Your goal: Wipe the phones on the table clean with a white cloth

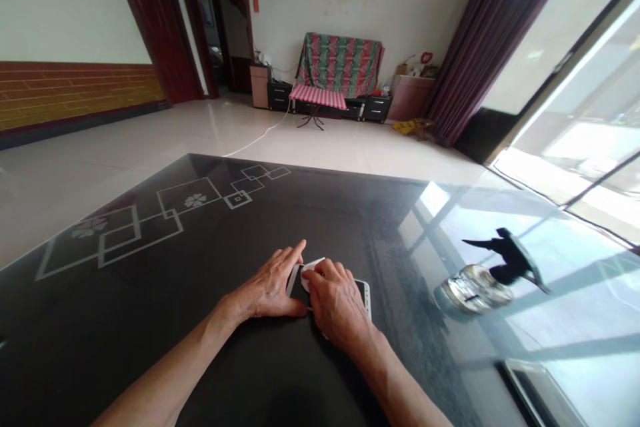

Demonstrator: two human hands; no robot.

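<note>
A white-framed phone (367, 299) with a dark screen lies flat and sideways on the black glass table (240, 360). My left hand (267, 287) holds its left end, the thumb along the near edge and the fingers pointing away from me. Closed fingers of my right hand (337, 300) press a white cloth (316, 263) onto the screen. Most of the cloth and the middle of the phone are hidden beneath that hand. Further right is a clear spray bottle (475, 290) with a black trigger head (513, 257).
A second flat device with a pale frame (543, 390) lies at the table's near right. Grey diamond patterns mark the tabletop's left side. Across the tiled floor stands a small table with a striped cover (319, 96). Purple curtains (500, 33) hang beside the bright window.
</note>
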